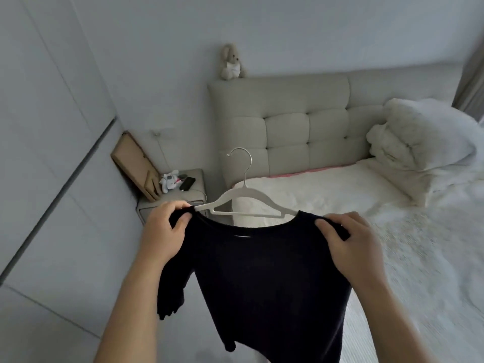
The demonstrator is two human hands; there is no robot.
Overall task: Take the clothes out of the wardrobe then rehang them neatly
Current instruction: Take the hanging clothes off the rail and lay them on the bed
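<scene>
walls pale grey | tufted beige headboard (301, 121) | white bed (392, 231) | nightstand (193, 179) left

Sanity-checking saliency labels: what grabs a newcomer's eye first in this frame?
A dark top held up at centre, the left hand and right hand each pinching a shoulder. A white hanger sits half in its neckline, hook up. Behind: a bed at right and a plush rabbit atop the headboard.

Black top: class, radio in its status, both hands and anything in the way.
Left hand and right hand each grip a shoulder of the black top. White hanger partly through the neckline. Nothing in the way.
</scene>
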